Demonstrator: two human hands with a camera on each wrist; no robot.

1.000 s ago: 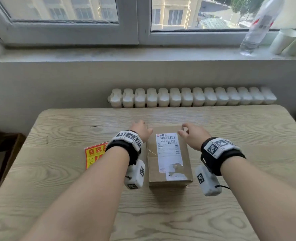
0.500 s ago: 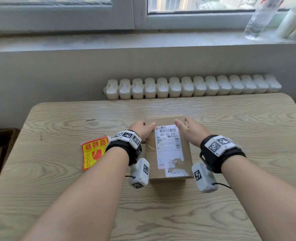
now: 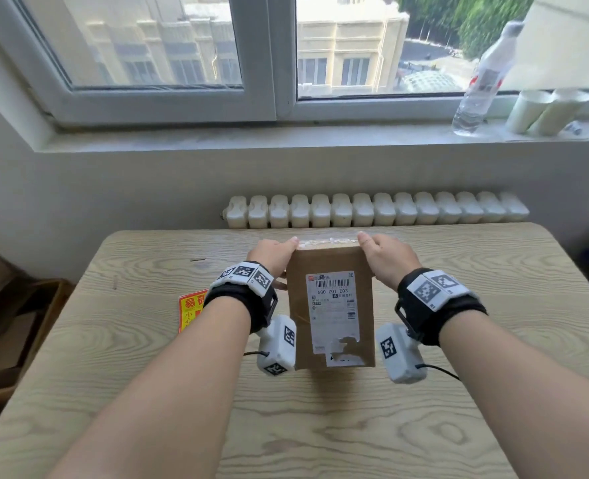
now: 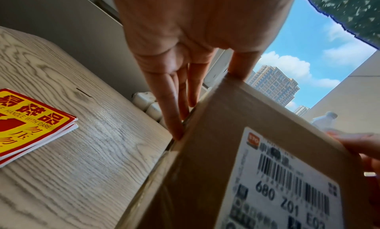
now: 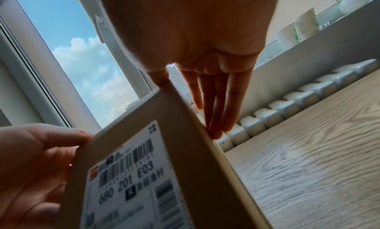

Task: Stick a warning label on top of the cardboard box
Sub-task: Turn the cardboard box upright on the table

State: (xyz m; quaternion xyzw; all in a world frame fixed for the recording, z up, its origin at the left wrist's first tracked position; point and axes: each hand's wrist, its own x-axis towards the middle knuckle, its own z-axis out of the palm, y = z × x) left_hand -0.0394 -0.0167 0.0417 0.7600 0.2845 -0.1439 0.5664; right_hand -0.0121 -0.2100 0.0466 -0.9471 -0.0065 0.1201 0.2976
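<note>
A brown cardboard box (image 3: 327, 267) with a white shipping label (image 3: 333, 305) stands tilted on the wooden table (image 3: 320, 426), its far end raised and its near edge down. My left hand (image 3: 274, 255) grips the raised left corner, thumb on the top edge and fingers along the side, as the left wrist view shows on the box (image 4: 205, 167). My right hand (image 3: 386, 257) grips the right corner of the box (image 5: 123, 128) the same way. A small stack of red and yellow warning labels (image 3: 190, 309) (image 4: 30, 123) lies flat to the left, partly hidden behind my left wrist.
A white radiator (image 3: 376, 209) runs behind the table's far edge. On the windowsill stand a plastic bottle (image 3: 483, 77) and paper cups (image 3: 545, 108). A brown crate (image 3: 10, 340) sits on the floor to the left.
Both hands went from touching the box's far corners to gripping them. The far end of the box has risen off the table, tipping the labelled face toward me.
</note>
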